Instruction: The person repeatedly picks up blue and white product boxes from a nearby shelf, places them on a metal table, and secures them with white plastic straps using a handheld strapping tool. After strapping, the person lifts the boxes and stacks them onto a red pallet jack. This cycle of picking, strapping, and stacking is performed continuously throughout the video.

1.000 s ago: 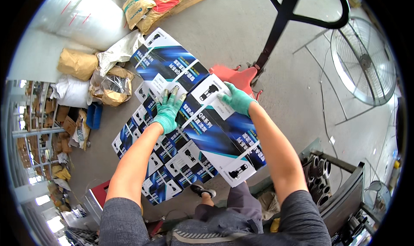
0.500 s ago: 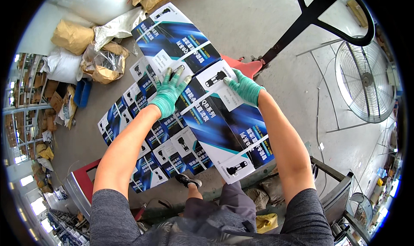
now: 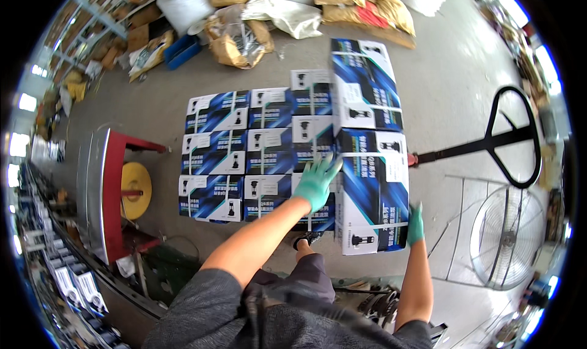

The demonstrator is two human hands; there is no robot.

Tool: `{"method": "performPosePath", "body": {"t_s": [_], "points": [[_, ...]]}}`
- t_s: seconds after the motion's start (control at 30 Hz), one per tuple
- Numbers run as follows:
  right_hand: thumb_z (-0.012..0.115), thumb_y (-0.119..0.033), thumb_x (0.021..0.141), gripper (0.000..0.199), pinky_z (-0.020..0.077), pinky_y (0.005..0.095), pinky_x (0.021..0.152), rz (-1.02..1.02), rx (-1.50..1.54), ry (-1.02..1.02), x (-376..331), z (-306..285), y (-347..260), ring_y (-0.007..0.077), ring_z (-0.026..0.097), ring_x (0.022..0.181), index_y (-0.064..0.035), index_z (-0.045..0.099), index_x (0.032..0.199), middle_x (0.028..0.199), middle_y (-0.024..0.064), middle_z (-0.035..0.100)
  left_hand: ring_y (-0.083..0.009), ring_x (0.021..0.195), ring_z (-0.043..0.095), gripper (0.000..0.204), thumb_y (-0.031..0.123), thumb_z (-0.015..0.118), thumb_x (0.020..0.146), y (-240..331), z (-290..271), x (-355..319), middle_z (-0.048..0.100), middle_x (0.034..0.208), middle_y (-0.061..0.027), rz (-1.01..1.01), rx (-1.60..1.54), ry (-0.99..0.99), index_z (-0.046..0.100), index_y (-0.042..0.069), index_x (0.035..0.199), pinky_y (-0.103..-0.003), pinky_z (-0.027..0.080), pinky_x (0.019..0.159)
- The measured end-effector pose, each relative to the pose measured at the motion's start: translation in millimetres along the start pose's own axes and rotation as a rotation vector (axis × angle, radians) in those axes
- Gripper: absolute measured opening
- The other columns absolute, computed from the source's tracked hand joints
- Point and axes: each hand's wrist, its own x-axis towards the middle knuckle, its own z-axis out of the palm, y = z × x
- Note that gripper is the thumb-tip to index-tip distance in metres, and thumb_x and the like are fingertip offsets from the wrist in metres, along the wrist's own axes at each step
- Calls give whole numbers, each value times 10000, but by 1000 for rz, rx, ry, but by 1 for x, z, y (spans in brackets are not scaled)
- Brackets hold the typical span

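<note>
A large blue-and-white printed carton bound with white straps lies at the near right, on top of the stack. My left hand, in a green glove, is open with spread fingers; its fingertips reach the carton's left edge. Along the carton's right side rests my right hand, gloved too, fingers stretched out and partly hidden by the side. A second strapped carton sits end to end with it, just beyond. To the left, several matching cartons stand in lower rows.
Right of the stack sticks out the black handle of a pallet truck. A round wire-caged fan is at the lower right. At left stands a red-and-silver machine. Sacks and a blue bin line the far side.
My view has turned, so the stack now sits squarely. My right hand has moved from the carton's top end down to its right side. My left hand has shifted to its left edge.
</note>
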Motion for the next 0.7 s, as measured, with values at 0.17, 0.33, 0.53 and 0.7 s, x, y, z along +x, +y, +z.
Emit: {"method": "performPosePath", "body": {"t_s": [0.17,0.33,0.53,0.7], "points": [[499,-698,963,878,441,516,1066,412,114,647,-176,-107,206,334,520,1303,-117,317,1595,1553,181,447,-404,1402,463,637,286,584,960,-120,-25,-225,460,1553,-196,-477,-472,-483,410,125,1551,-458,385,1164],[484,-604,988,689,470,481,975,824,-97,406,-259,46,295,314,560,1175,-144,422,1495,1408,149,526,-368,1291,583,531,276,614,926,-275,3,-538,588,1432,-193,-1239,-454,-116,575,121,1432,-437,474,1072],[467,-493,1018,485,504,438,866,843,-566,101,-196,226,277,290,609,1022,-176,548,1376,1235,110,622,-335,1187,637,370,145,606,935,-309,52,-793,680,1311,-94,-1524,-556,125,655,107,1300,-386,499,1026],[545,-389,968,264,491,403,742,41,-1662,-528,-27,362,196,239,622,895,-239,614,1174,1012,36,654,-320,1131,668,381,149,556,988,-279,4,-823,687,1281,-111,-1493,-650,310,611,114,1363,-372,536,985]]}}
